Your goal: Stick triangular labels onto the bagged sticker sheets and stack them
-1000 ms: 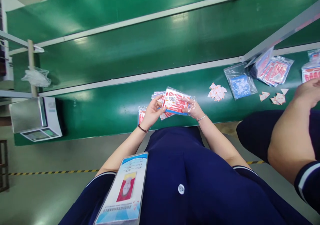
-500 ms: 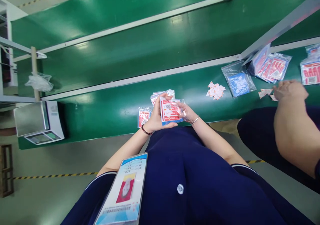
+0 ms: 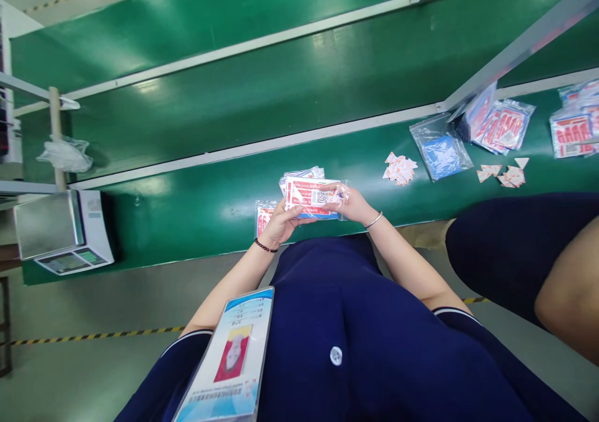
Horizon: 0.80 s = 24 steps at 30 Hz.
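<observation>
left hand (image 3: 279, 222) and right hand (image 3: 352, 204) are both grasping a clear red-printed packet (image 3: 312, 196) at frame centre, holding it just above the green table (image 3: 196, 206), with more packets (image 3: 264, 215) lying just left of it.

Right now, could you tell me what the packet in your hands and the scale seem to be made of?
Packet: seemingly clear glossy plastic film over a printed red-and-white card; it glints and shows the print through. Scale: the pan looks like brushed metal, dull grey sheen; the body looks like white plastic.
</observation>
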### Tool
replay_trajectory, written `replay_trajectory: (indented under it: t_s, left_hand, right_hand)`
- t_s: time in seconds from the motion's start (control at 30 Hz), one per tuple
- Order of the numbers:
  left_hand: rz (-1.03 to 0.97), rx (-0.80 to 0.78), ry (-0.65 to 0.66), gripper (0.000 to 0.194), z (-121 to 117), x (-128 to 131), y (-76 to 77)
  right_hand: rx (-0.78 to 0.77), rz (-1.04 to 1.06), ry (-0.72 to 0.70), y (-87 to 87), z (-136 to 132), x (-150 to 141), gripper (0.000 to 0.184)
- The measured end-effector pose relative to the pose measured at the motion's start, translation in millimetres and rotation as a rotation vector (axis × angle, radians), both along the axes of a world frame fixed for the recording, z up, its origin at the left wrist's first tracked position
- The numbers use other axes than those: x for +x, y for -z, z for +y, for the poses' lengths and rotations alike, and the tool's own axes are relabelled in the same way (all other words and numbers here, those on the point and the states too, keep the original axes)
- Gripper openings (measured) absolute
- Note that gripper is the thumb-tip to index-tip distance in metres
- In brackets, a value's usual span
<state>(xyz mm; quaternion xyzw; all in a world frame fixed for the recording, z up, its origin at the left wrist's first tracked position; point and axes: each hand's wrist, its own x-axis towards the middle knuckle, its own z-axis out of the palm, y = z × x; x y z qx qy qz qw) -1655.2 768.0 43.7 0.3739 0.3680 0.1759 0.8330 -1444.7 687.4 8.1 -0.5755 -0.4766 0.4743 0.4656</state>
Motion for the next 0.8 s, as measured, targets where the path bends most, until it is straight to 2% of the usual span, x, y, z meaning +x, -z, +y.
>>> replay_trajectory:
  t_s: [0.07,0.23,0.33,0.43,0.53,0.67,0.73,0.8]
  left_hand:
    - [0.034,-0.079,-0.015,0.059,2.3,-0.4,11.1]
    - [0.131,0.016,-0.104,0.055,6.1,16.6,47.0]
    - [0.072,-0.07,-0.106,0.058,4.1,27.0,71.6]
    - [0.007,-0.12,-0.139,0.062,-1.0,30.4,90.6]
    - [-0.046,-0.165,-0.16,0.063,-6.4,30.3,101.1]
    - [-0.099,-0.225,-0.143,0.06,-5.4,30.0,106.8]
    - [-0.103,-0.24,-0.154,0.056,0.7,26.0,109.3]
    - [-0.094,-0.239,-0.195,0.05,10.1,14.9,112.5]
  right_hand:
    - [0.018,-0.198,-0.073,-4.8,-0.1,1.8,0.043]
    - [-0.072,-0.602,-0.269,-16.3,-3.8,-5.4,0.042]
    - [-0.123,-0.779,-0.214,-23.2,-8.8,-7.3,0.045]
    - [-0.163,-0.879,-0.107,-30.1,-14.3,-5.9,0.034]
    - [-0.16,-0.81,-0.046,-37.6,-19.5,-7.6,0.025]
    - [-0.157,-0.484,0.009,-37.7,-22.7,-6.7,0.023]
    - [-0.175,-0.282,0.178,-25.2,-20.8,7.7,0.028]
    - [-0.237,-0.168,0.425,-3.1,-17.1,36.3,0.031]
